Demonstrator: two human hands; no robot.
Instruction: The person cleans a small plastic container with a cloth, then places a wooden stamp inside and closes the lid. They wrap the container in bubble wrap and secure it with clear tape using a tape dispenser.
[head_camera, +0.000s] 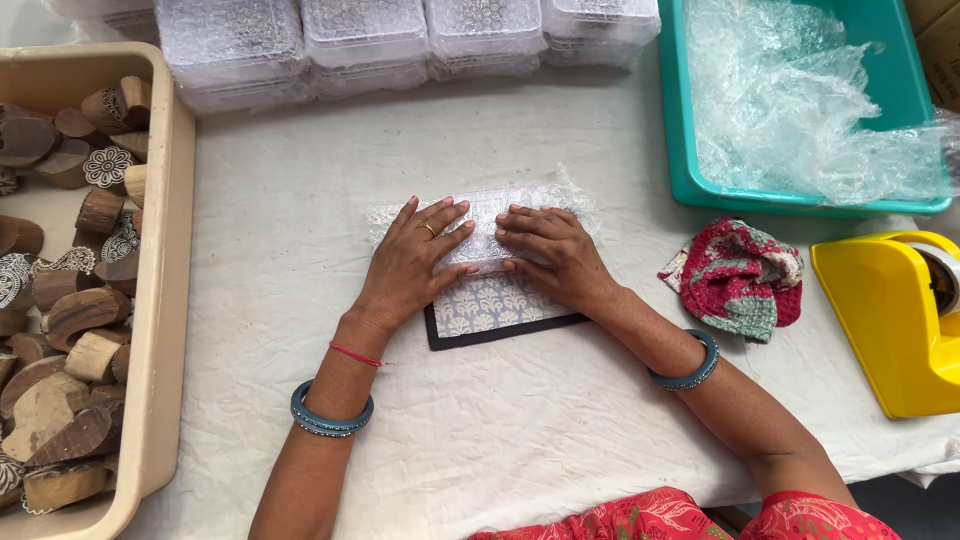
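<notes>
Pressing flat, fingers spread, the left hand (405, 265) and right hand (555, 255) pin bubble wrap (487, 215) over a block-printed card (490, 308) (mid-surface), keeping the fold from springing open

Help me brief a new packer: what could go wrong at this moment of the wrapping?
Both hands, left hand and right hand, only press the bubble wrap flat; no tape holds it, so it may spring open if released. The patterned card still sticks out uncovered toward the person, so its dark edge could scuff.
</notes>
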